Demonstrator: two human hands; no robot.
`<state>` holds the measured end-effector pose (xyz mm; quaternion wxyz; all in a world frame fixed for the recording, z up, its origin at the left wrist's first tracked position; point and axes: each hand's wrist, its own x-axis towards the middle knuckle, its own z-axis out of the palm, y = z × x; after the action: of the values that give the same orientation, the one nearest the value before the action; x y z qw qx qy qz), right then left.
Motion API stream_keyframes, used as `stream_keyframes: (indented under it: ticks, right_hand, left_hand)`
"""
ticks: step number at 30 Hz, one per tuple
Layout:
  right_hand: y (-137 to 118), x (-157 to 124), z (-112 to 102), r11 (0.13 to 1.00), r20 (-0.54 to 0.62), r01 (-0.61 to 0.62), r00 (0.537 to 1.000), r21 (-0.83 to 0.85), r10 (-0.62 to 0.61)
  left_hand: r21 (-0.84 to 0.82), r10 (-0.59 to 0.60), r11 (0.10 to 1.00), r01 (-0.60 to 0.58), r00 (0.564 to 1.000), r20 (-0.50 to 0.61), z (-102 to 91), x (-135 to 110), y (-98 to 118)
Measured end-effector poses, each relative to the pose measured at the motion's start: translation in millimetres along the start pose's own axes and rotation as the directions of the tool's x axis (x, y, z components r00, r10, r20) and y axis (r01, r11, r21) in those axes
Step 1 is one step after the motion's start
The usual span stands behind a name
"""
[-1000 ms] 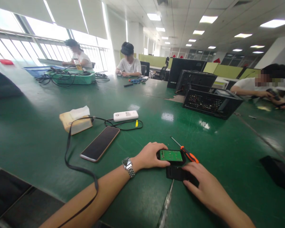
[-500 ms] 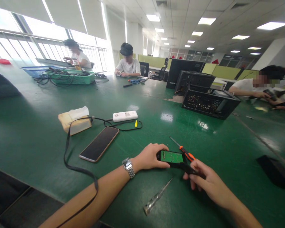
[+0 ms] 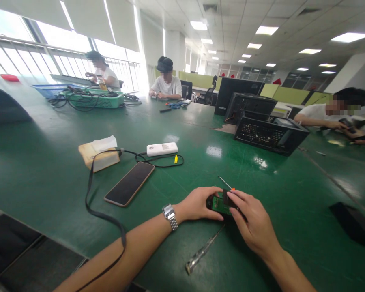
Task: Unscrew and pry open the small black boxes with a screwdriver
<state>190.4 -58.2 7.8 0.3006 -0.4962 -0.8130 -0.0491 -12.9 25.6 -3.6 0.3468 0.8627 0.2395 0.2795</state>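
My left hand [image 3: 197, 205], with a metal watch on its wrist, is closed around the end of a small black device casing [image 3: 209, 202]. A green circuit board [image 3: 220, 206] shows inside the casing. My right hand [image 3: 257, 221] pinches a flat black piece [image 3: 227, 197] that stands tilted over the board's right part. The fingers hide much of this piece and the casing's far end. Just behind my hands lies an orange-and-black screwdriver [image 3: 225, 182], mostly covered. In front of them, a clear-handled screwdriver [image 3: 200, 255] rests on the green table [image 3: 170, 251].
Left of my hands lie a smartphone [image 3: 130, 184], a white power bank [image 3: 162, 149] with a black cable, and a tissue pack [image 3: 100, 156]. A black computer case [image 3: 270, 134] stands behind, a black block [image 3: 353, 225] at right. Cable baskets [image 3: 109, 101] and several people are farther off.
My right hand has moved left and up, bringing the black piece from beside the casing to over the circuit board. It now covers the orange screwdriver's handle. My left hand keeps its hold.
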Motion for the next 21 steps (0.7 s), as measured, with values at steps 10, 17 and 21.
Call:
stream_keyframes:
  ticks: [10,17,21]
  right_hand:
    - [-3.7,3.2,9.0,0.984,0.178,0.077,0.983,-0.161,-0.048]
    - [-0.2,4.8,11.2,0.982,0.242,0.110,0.968,-0.152,-0.071]
    - [-0.9,5.3,13.0,0.978,0.235,0.135,0.967,-0.162,-0.095]
  left_hand:
    - [0.031,-0.037,0.999,0.036,0.999,0.020,1.2,-0.9,-2.1]
    - [0.055,-0.055,0.997,0.053,0.998,0.038,-0.3,-2.4,-2.6]
    - [0.059,-0.076,0.995,0.075,0.997,0.018,-5.3,-4.4,-7.0]
